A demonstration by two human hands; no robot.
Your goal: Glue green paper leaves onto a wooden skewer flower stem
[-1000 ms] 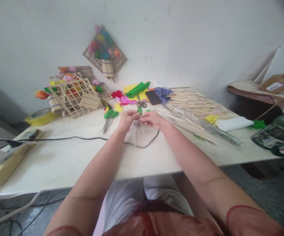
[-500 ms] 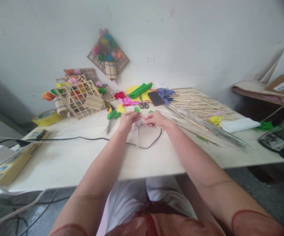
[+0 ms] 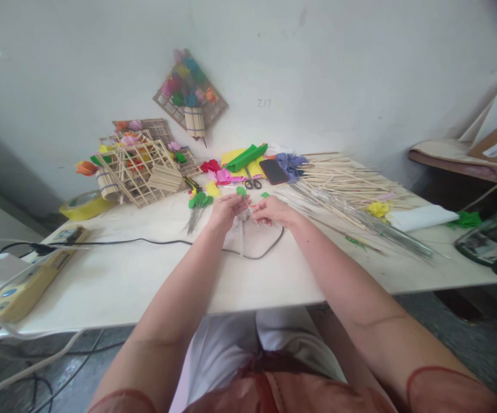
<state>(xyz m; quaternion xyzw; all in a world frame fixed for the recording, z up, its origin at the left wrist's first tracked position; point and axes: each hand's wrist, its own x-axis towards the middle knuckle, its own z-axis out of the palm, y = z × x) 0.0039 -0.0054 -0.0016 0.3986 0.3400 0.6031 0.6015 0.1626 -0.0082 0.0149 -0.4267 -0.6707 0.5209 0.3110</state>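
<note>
Over the middle of the white table (image 3: pixel 145 292), my left hand (image 3: pixel 227 210) is closed on a thin wire stem with a round green paper piece (image 3: pixel 241 191) at its top. My right hand (image 3: pixel 269 211) is pinched near the lower part of the stem, by a small orange bit; what its fingertips grip is too small to make out. Another green piece (image 3: pixel 266 195) shows just behind my right hand. Below the hands lies a pale translucent thing (image 3: pixel 242 232). Left of my left hand rests a bunch of wire stems with green tops (image 3: pixel 200 201).
Behind the hands lie scissors (image 3: pixel 252 183), a phone (image 3: pixel 273 171) and coloured paper (image 3: pixel 246 159). Wooden sticks (image 3: pixel 338 178) and wires (image 3: pixel 398 232) spread right. Stick lattices with flowers (image 3: pixel 140 172), yellow tape (image 3: pixel 80 206) and a power strip (image 3: pixel 37 281) stand left; a black cable crosses the table.
The stem between my hands now shows more clearly, with an orange bit near my right fingertips. Both hands have barely moved; the whole view has shifted slightly.
</note>
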